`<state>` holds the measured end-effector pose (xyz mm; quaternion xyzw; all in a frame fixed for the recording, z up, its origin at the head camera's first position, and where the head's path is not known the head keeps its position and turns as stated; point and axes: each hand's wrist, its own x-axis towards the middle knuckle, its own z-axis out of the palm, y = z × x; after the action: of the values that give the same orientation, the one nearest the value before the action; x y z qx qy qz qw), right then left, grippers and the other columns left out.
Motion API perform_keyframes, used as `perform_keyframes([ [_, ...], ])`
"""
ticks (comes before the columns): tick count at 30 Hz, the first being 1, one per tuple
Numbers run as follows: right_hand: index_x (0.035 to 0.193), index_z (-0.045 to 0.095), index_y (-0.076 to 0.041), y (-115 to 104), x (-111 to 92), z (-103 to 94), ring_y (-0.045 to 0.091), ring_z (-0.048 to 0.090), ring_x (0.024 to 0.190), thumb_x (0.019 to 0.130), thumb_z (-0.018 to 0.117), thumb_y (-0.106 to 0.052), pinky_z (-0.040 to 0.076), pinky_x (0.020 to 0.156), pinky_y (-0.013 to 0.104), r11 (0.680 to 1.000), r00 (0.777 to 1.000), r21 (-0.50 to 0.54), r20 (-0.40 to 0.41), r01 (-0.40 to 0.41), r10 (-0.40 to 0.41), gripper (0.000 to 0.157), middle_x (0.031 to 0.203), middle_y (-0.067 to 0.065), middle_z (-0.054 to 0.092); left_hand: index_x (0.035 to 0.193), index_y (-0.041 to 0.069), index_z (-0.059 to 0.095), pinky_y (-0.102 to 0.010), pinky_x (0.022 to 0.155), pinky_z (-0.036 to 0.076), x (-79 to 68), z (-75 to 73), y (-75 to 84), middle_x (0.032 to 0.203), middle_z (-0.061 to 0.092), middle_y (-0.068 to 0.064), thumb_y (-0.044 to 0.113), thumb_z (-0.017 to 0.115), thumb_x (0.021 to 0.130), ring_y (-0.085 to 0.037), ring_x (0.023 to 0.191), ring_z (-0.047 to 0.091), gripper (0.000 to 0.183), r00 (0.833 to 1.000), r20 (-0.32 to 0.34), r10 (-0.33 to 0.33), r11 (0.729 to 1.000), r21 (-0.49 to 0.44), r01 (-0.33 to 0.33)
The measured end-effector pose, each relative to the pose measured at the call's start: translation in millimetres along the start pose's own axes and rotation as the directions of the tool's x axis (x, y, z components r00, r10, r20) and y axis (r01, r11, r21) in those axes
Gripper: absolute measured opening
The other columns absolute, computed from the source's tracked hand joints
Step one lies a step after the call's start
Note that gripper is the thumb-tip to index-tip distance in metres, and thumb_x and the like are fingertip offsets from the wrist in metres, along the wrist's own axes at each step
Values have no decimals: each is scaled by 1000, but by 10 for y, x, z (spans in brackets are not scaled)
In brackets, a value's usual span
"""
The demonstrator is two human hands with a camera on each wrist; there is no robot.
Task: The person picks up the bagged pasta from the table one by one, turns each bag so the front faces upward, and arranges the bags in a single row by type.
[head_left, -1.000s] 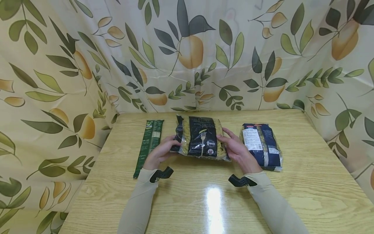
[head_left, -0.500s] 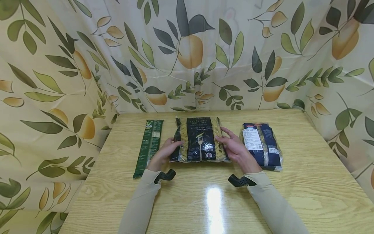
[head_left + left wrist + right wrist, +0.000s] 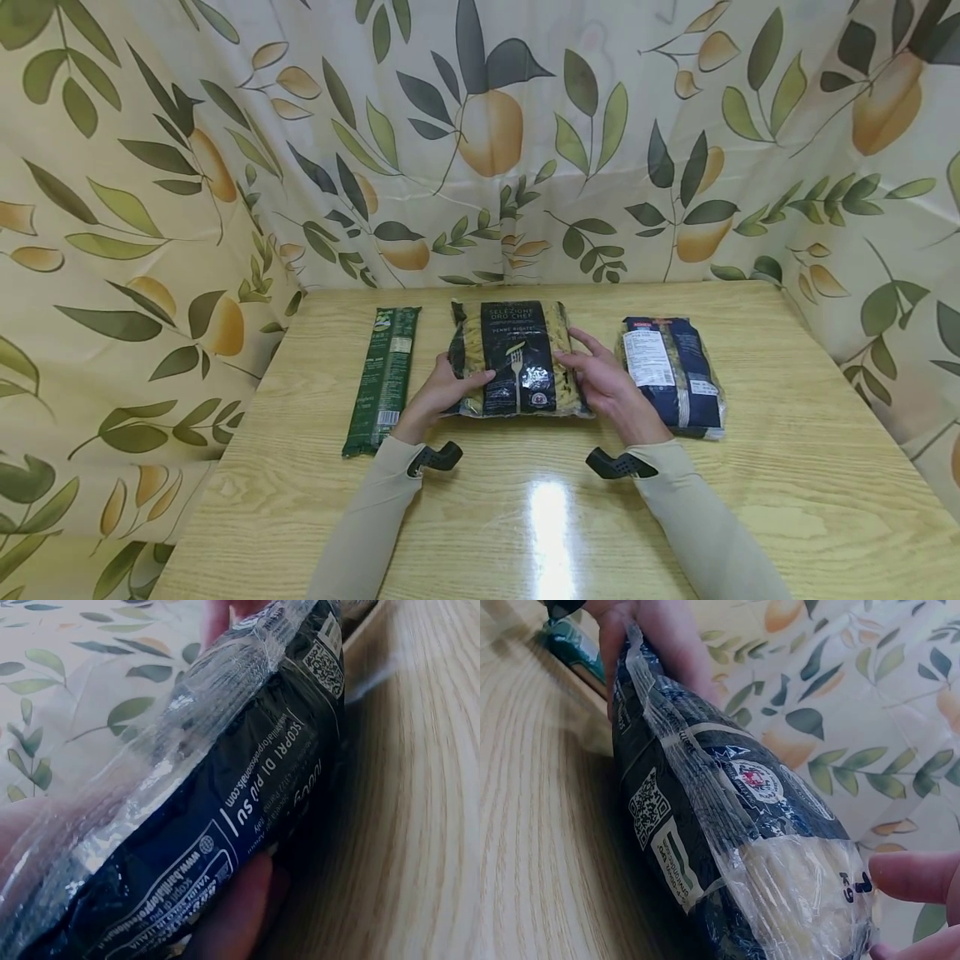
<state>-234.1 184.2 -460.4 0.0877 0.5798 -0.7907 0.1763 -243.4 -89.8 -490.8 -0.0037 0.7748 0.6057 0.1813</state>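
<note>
A clear bag of penne with a black label [image 3: 501, 362] is in the middle of the head view, its printed front turned up toward the head camera. My left hand [image 3: 441, 392] grips its left side, thumb laid across the front and a fingertip [image 3: 236, 907] showing at the underside in the left wrist view. At the right side my right hand [image 3: 606, 385] holds the bag, thumb on top. The sealed near edge [image 3: 671, 739] runs lengthwise in the right wrist view, close over the wooden table [image 3: 480, 517].
Left of the hands lies a long green spaghetti packet [image 3: 384, 375]. A dark blue pasta bag [image 3: 671, 375] with a white label lies behind my right wrist. A leaf-and-fruit patterned curtain [image 3: 480, 208] borders the table's back and sides.
The penne bag has turned from a skewed tilt to lie squarer to the head camera. My left hand has slid rightward, its thumb farther across the front. The right hand stays almost in place.
</note>
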Motion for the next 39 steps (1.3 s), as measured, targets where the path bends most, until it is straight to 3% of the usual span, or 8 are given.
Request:
perform_keyframes([
  [5, 167, 7, -18, 19, 7, -9, 6, 61, 94, 104, 56, -2, 54, 85, 22, 1000, 1000, 20, -2, 2, -2, 82, 109, -4, 59, 161, -2, 9, -57, 126, 27, 7, 9, -10, 163, 25, -28, 36, 77, 93, -43, 152, 30, 104, 999, -3, 36, 999, -24, -36],
  [12, 167, 9, -18, 45, 31, -11, 6, 59, 94, 103, 56, -1, 54, 84, 22, 1000, 1000, 27, -15, 5, -5, 81, 108, -4, 59, 162, -1, 11, -57, 127, 26, 22, 6, -30, 164, 26, -27, 37, 78, 92, -42, 153, 29, 104, 998, -20, 53, 999, -12, -53],
  [21, 167, 11, -19, 94, 92, -41, 4, 58, 94, 104, 54, 0, 52, 81, 19, 999, 999, 36, -45, 2, 0, 79, 139, 8, 45, 162, -1, 11, -56, 127, 26, 51, 20, -41, 164, 26, -26, 38, 79, 91, -42, 153, 29, 105, 997, -39, 69, 998, -7, -69],
  [26, 167, 13, -18, 118, 118, -51, 0, 53, 88, 103, 54, 1, 40, 65, 11, 999, 998, 26, -56, 20, -18, 78, 166, 21, 24, 163, 0, 7, -57, 128, 24, 59, 35, -47, 167, 21, -27, 41, 79, 91, -43, 156, 24, 109, 997, -55, 51, 999, 11, -51],
  [29, 167, 13, -18, 128, 126, -61, -1, 51, 87, 103, 53, 1, 34, 60, 11, 999, 998, 22, -55, 27, -25, 78, 169, 23, 18, 163, 0, 7, -57, 128, 23, 59, 44, -40, 168, 20, -27, 40, 79, 91, -43, 157, 23, 110, 997, -59, 42, 999, 8, -42],
  [39, 167, 12, -18, 109, 94, -30, 0, 53, 92, 104, 54, -1, 39, 69, 14, 1000, 998, -15, -53, 18, -19, 78, 171, 24, 15, 163, 0, 6, -58, 128, 23, 45, 31, -31, 168, 20, -28, 42, 78, 91, -43, 157, 22, 111, 998, -42, 37, 999, 26, -36],
])
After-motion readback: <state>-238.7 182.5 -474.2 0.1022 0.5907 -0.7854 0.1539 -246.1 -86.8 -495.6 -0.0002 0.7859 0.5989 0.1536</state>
